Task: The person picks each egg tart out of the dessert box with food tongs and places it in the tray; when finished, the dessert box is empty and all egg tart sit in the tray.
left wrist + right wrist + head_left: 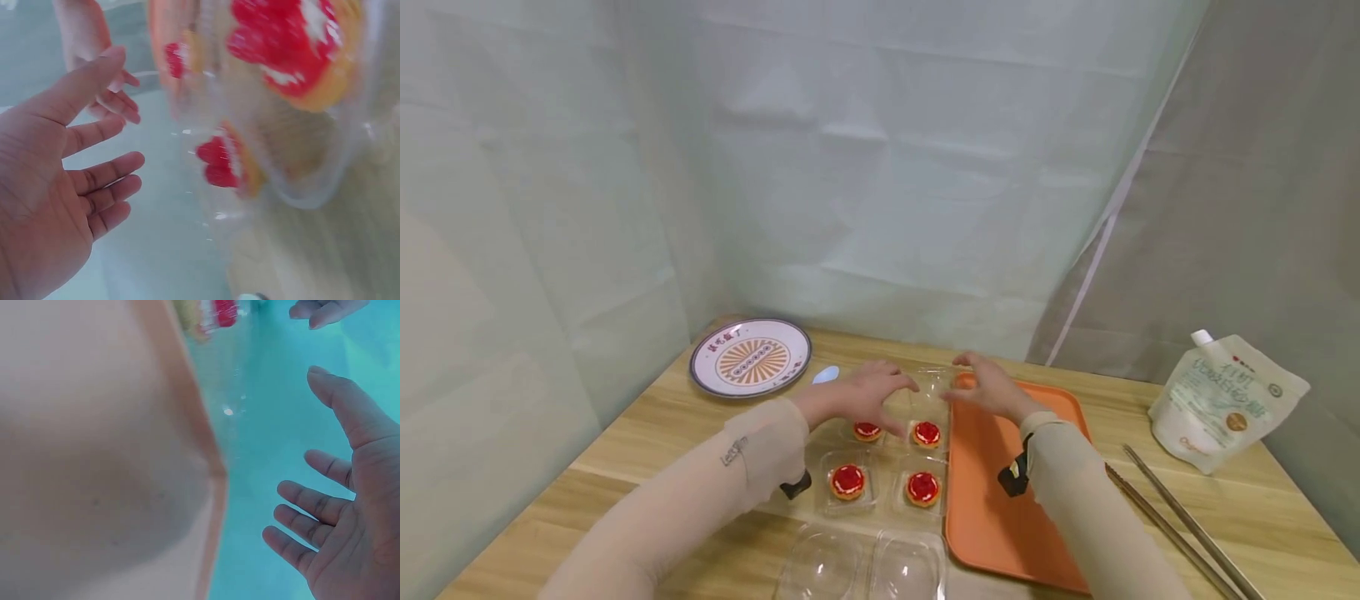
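Head view shows a wooden desk (1112,400) backed by a pale cloth curtain (887,167) along its far edge. On it, left of an orange tray (1000,529), lies clear plastic packaging (906,554) with square wells. Four small tarts topped with red and white sit in these wells, two by two: the far-left tart (867,431), the far-right tart (927,434), the near-left tart (847,482) and the near-right tart (922,488). Domed, vacant sections of the packaging lie on the side toward the desk's near edge; the plastic is so transparent that I cannot tell how its pieces join.

The left hand (868,393) is above the far-left tart, partly covering it from the head camera. Its grip is released: in the left wrist view the palm faces the packaging with fingers extended, thumb apart, holding nothing. The right hand (996,392) is over the far-left corner of the tray, likewise released, its fingers loosely extended in the right wrist view. The two hands face each other across the far end of the packaging.

At the desk's far-left corner lies a patterned plate (751,360), with a pale spoon (826,375) just beside it. Metal tongs (1187,517) slant toward the near edge, right of the tray. A white pouch (1228,404) with a spout stands by the right edge.
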Motion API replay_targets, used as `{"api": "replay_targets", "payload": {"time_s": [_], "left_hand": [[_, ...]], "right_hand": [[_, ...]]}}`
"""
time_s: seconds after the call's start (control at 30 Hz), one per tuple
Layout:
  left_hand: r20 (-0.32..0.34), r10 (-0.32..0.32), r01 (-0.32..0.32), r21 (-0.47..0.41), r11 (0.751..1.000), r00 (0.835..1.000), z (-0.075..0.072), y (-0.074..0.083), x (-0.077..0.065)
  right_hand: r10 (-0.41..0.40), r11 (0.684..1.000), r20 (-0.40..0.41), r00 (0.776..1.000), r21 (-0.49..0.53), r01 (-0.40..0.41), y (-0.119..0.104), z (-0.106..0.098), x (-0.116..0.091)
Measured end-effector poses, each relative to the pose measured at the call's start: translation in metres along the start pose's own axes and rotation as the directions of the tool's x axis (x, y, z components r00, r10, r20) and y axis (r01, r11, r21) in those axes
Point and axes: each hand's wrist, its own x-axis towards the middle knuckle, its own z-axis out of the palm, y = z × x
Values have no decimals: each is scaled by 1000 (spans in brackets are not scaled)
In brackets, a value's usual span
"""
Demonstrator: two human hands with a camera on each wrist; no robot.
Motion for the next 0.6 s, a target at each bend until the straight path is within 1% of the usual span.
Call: {"api": "replay_targets", "payload": {"time_s": [0.23, 0.37, 0.53, 0.6], "left_hand": [[-79, 64, -60, 53, 997, 995, -12, 11, -16], [-121, 94, -86, 66, 994, 988, -13, 17, -28], [-182, 134, -121, 81, 989, 974, -13, 25, -43], [-198, 131, -119, 69, 990, 971, -14, 27, -48]], "right_hand": [[-32, 999, -15, 999, -22, 32, -14, -17, -18], [-58, 998, -24, 998, -27, 57, -22, -24, -30], [-87, 995, -40, 995, -47, 86, -32, -31, -46], [-96, 994, -44, 994, -51, 94, -35, -33, -52]]}}
